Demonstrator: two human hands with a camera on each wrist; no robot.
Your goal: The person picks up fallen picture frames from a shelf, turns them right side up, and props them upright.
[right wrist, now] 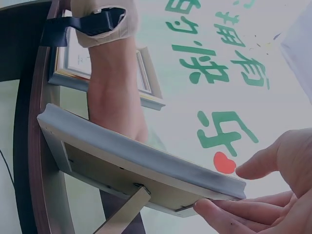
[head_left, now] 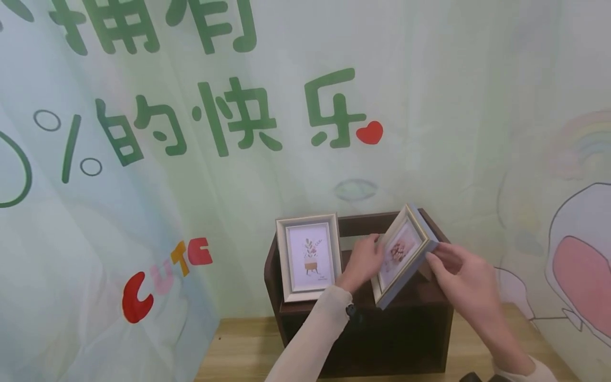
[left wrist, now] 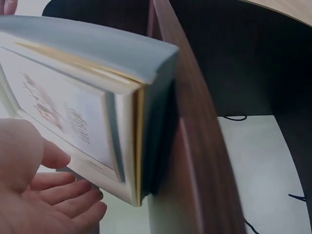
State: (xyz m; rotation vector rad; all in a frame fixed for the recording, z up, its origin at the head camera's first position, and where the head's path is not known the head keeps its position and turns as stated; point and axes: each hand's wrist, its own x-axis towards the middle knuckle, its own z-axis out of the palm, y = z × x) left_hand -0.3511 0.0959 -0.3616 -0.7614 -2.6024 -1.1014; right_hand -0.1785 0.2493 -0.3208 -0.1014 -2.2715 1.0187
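A picture frame (head_left: 400,249) with a pale border and a flower print is tilted over the dark brown shelf unit (head_left: 434,294). My right hand (head_left: 470,278) pinches its upper right corner between thumb and fingers. In the right wrist view, the frame's back (right wrist: 112,168) shows with its stand leg (right wrist: 124,212) swung out. My left hand (head_left: 365,262) is at the frame's left side, its fingers loosely bent in front of it; whether they touch it I cannot tell. A second frame (head_left: 309,257) with a potted-plant print stands upright on the unit's left.
Behind the unit hangs a pale green curtain (head_left: 296,180) with large green characters. The unit stands on a light wooden surface (head_left: 243,345). Its raised side panel (left wrist: 195,122) is close beside the held frame. A dark watch (right wrist: 105,22) is on the left wrist.
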